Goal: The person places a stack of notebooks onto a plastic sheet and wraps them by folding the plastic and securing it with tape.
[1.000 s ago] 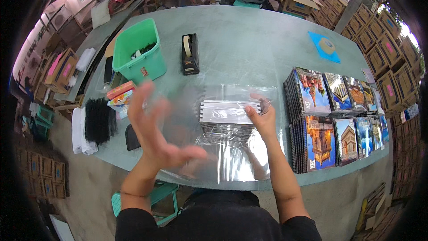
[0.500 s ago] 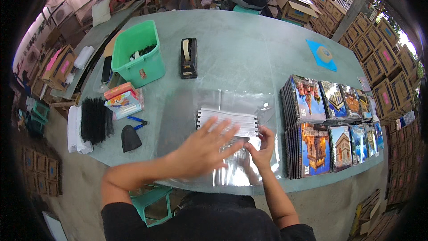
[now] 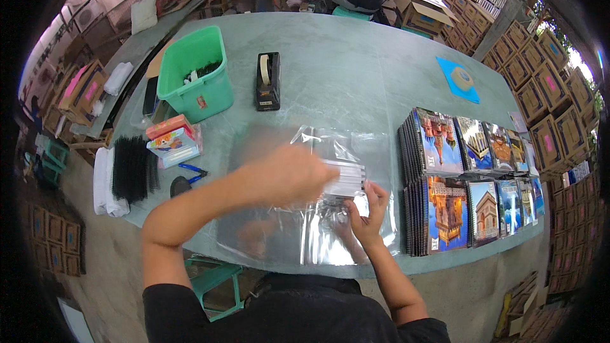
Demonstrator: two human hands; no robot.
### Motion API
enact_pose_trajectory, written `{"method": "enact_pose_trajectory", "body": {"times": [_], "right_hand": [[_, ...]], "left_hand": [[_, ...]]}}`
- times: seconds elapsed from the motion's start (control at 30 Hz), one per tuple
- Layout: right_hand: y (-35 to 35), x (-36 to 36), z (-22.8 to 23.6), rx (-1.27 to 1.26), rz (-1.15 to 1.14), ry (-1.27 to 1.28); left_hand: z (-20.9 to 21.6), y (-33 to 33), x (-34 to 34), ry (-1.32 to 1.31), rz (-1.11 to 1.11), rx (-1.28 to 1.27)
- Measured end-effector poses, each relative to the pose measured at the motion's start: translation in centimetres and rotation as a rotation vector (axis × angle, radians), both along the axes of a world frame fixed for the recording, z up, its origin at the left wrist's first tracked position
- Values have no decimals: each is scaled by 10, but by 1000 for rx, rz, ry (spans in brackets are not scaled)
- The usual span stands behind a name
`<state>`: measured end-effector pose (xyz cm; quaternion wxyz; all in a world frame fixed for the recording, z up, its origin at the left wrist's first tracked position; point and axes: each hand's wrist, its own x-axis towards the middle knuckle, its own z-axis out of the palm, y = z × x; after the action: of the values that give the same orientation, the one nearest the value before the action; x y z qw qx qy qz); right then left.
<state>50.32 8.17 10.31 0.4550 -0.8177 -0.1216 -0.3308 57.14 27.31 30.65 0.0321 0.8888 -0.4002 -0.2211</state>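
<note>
A stack of white-paged spiral notebooks (image 3: pixel 346 176) with black binding at its end lies edge-up on clear plastic film (image 3: pixel 375 143) in front of me. My right hand (image 3: pixel 368 216) grips the near right corner of the stack, thumb at the near side and fingers at the end. Whether film is also between its fingers, I cannot tell. My left hand (image 3: pixel 295 174), smeared by motion, passes over the left part of the stack and hides it. Its fingers cannot be made out. The shiny film spreads from the stack toward the table's near edge.
Rows of spiral notebooks with picture covers (image 3: pixel 448 213) stand at the right. A green bin (image 3: pixel 197 92), tape dispenser (image 3: pixel 268 82), small boxes (image 3: pixel 171 140), black binding coils (image 3: pixel 135 171) and blue-handled pliers (image 3: pixel 194 170) lie left. A tape roll (image 3: pixel 462 78) rests on blue sheet far right.
My left hand has swept up and drawn its spread fingers in, now covering the left part of the stack. My right hand stays at the stack's right end. A film edge beside the left hand has lifted.
</note>
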Motion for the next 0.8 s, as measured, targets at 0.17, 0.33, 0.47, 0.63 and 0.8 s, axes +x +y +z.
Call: {"method": "enact_pose_trajectory", "body": {"times": [0.17, 0.33, 0.47, 0.63, 0.8], "right_hand": [[0, 4, 59, -513, 105, -155], [6, 11, 65, -621, 186, -120], [5, 12, 59, -657, 181, -148], [11, 10, 47, -623, 147, -171], [0, 7, 24, -646, 187, -525]], "left_hand": [[25, 40, -77, -60, -448, -149], [23, 40, -22, -663, -262, -320], [0, 16, 10, -627, -435, -277], [-30, -10, 25, -580, -540, -267], [-33, -19, 28, -542, -563, -211]]}}
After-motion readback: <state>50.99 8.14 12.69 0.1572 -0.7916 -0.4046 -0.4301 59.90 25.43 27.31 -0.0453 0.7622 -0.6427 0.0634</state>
